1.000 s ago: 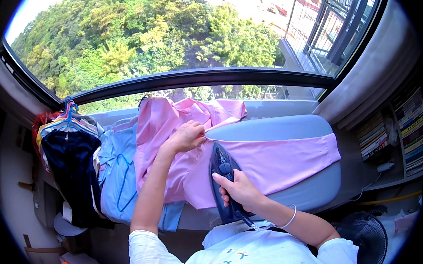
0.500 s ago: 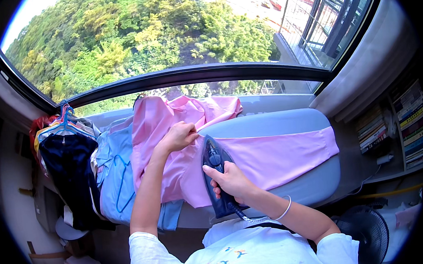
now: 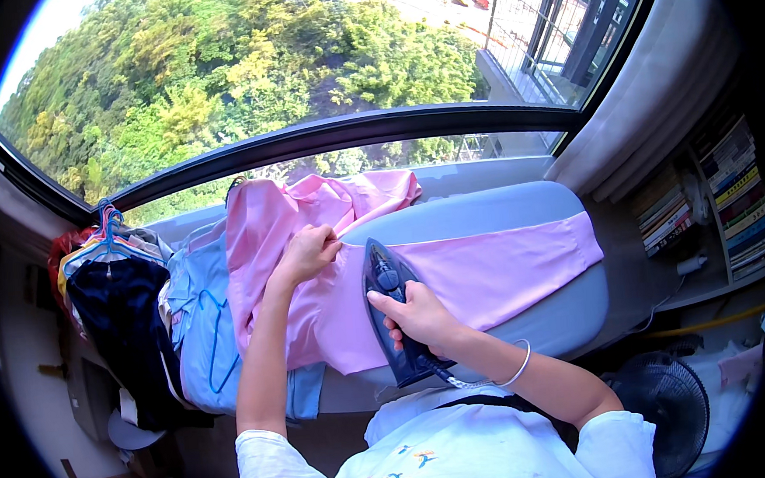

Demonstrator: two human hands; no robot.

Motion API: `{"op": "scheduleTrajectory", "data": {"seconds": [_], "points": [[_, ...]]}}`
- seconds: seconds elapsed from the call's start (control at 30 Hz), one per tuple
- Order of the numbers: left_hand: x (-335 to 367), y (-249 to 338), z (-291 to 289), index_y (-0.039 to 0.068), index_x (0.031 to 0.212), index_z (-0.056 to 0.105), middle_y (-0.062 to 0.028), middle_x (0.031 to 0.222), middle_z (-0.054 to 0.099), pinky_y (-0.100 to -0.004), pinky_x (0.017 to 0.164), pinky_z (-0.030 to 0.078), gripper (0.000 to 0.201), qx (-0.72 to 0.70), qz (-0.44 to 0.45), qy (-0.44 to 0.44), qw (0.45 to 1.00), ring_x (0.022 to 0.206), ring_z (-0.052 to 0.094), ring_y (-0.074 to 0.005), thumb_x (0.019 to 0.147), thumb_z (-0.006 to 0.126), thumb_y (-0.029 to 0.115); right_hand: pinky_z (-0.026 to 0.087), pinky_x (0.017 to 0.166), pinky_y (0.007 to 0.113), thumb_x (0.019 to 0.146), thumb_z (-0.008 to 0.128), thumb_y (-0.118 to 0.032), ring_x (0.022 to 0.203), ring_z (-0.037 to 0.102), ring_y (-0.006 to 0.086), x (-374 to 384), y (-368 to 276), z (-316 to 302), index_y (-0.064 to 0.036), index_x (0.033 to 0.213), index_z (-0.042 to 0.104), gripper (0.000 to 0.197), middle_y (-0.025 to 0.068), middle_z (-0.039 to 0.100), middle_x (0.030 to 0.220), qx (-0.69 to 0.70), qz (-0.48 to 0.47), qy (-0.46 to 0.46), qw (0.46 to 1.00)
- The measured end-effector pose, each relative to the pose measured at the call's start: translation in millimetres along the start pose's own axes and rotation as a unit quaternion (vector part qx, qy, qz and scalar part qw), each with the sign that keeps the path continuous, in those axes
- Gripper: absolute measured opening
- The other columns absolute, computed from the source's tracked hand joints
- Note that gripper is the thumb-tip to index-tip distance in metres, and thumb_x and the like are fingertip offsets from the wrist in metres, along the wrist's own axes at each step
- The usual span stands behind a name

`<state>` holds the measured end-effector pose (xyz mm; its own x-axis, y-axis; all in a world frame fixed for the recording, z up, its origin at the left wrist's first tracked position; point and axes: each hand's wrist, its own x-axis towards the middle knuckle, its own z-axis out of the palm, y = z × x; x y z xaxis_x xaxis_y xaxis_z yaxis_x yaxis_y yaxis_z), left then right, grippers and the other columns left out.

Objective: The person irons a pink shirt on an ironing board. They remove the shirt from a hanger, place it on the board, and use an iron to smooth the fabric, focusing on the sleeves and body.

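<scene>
A pink garment (image 3: 498,271) lies over the ironing board (image 3: 486,206), one long section stretched flat toward the board's rounded right end. The rest of it bunches in folds at the left. My left hand (image 3: 310,250) is closed, pinching the garment's far edge near the board's middle. In my right hand (image 3: 421,317), fingers wrap round the handle of a dark blue steam iron (image 3: 388,278). The iron rests on the pink cloth just right of my left hand, its tip pointing away from me. Its soleplate is hidden beneath it.
Light blue clothes (image 3: 203,311) with a blue hanger lie left of the pink garment. Dark clothing (image 3: 121,325) hangs beside them on hangers. A window (image 3: 349,127) runs behind the board. At right are a bookshelf (image 3: 735,209) and a black fan (image 3: 664,406); the iron's cord (image 3: 474,382) passes my right wrist.
The view has shifted a little, moving the board leftward in the picture. Against the cloth, the iron has slid slightly right. My left hand keeps its pinch on the garment's edge.
</scene>
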<state>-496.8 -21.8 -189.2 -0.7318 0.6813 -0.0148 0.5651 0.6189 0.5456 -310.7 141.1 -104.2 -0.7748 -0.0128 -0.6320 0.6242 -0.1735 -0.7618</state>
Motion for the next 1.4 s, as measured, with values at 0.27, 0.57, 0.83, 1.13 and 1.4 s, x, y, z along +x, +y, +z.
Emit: {"op": "scheduleTrajectory", "data": {"seconds": [0.27, 0.57, 0.83, 1.13, 1.4], "points": [[-7, 0, 17, 0.002, 0.085, 0.062, -0.0142, 0.086, 0.066, -0.0425, 0.080, 0.046, 0.015, 0.036, 0.016, 0.078, 0.996, 0.086, 0.060, -0.0330, 0.081, 0.066, 0.016, 0.046, 0.044, 0.025, 0.094, 0.061, -0.028, 0.049, 0.049, 0.0090, -8, 6, -56, -0.0072, 0.081, 0.046, 0.029, 0.0006, 0.050, 0.063, 0.039, -0.015, 0.028, 0.999], [-59, 47, 48, 0.004, 0.129, 0.052, -0.0165, 0.139, 0.046, -0.0527, 0.110, 0.024, 0.040, 0.058, -0.013, 0.251, 0.966, 0.133, 0.039, -0.0346, 0.092, 0.054, 0.020, 0.046, 0.044, 0.025, 0.094, 0.060, -0.026, 0.049, 0.048, 0.0073, -22, 9, -88, -0.0068, 0.084, 0.046, 0.026, 0.0004, 0.049, 0.064, 0.076, -0.027, 0.070, 0.994], [-103, 33, 68, 0.006, 0.144, 0.037, -0.0177, 0.152, 0.026, -0.0451, 0.114, 0.020, 0.052, 0.023, -0.075, 0.144, 0.986, 0.140, 0.025, -0.0366, 0.098, 0.045, 0.029, 0.046, 0.044, 0.027, 0.094, 0.059, -0.028, 0.048, 0.048, 0.0090, -14, 11, -89, -0.0058, 0.082, 0.046, 0.029, 0.0012, 0.050, 0.063, 0.068, -0.018, 0.049, 0.996], [-105, 31, 71, 0.005, 0.146, 0.034, -0.0184, 0.155, 0.020, -0.0399, 0.113, 0.023, 0.051, -0.089, -0.095, 0.150, 0.980, 0.141, 0.024, -0.0349, 0.098, 0.041, 0.024, 0.046, 0.043, 0.027, 0.093, 0.060, -0.028, 0.047, 0.049, 0.0089, -27, 11, -130, -0.0057, 0.077, 0.050, 0.029, 0.0013, 0.051, 0.062, 0.057, -0.033, 0.091, 0.994], [-106, 30, 71, 0.006, 0.146, 0.032, -0.0182, 0.155, 0.018, -0.0383, 0.114, 0.022, 0.051, -0.109, -0.101, 0.148, 0.978, 0.142, 0.023, -0.0337, 0.099, 0.040, 0.023, 0.046, 0.043, 0.023, 0.094, 0.059, -0.023, 0.047, 0.048, 0.0059, -47, 0, -169, -0.0065, 0.081, 0.050, 0.022, -0.0005, 0.051, 0.063, 0.063, -0.030, 0.130, 0.989]]}}
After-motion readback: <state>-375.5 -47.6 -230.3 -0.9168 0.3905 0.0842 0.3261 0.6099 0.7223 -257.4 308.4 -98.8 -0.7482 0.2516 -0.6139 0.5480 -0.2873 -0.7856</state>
